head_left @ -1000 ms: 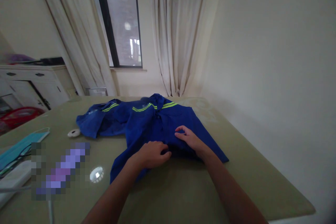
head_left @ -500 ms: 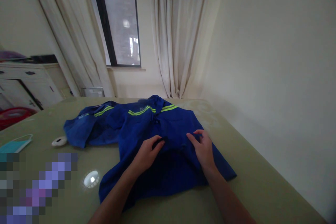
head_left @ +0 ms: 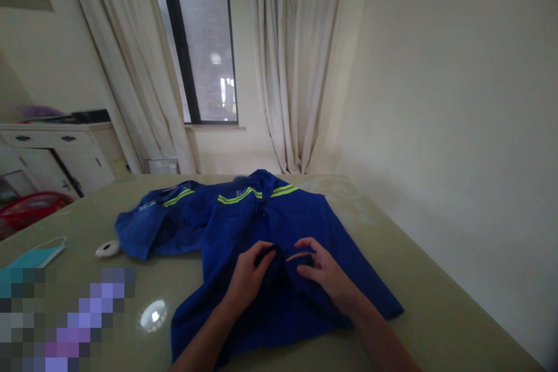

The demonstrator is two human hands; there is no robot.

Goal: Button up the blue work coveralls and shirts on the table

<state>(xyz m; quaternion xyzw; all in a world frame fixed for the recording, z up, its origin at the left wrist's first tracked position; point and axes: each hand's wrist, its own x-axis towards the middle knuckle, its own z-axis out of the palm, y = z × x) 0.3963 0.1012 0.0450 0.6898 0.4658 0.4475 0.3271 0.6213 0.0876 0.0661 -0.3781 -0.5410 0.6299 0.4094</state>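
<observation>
A blue work jacket [head_left: 265, 226] with yellow-green stripes lies spread on the table, collar toward the window and hem toward me. My left hand [head_left: 250, 273] pinches the front edge of the jacket between thumb and fingers, lifting the cloth slightly. Just to its right, my right hand [head_left: 320, 273] is over the other front panel with thumb and fingers apart, close to the cloth. A few buttons show below the collar. More blue cloth with the same stripes, a second garment or part of this one [head_left: 159, 226], lies rumpled at the left.
On the table [head_left: 349, 349] at left are a small white round object [head_left: 107, 249] and a light-blue face mask [head_left: 39, 256]. A pixelated patch covers the lower left corner. A wall runs along the right side; curtains [head_left: 300, 70] and a window stand behind.
My right hand has moved left toward my left hand, its fingers turning inward. The left hand keeps its pinch on the jacket edge. The view has tilted up slightly.
</observation>
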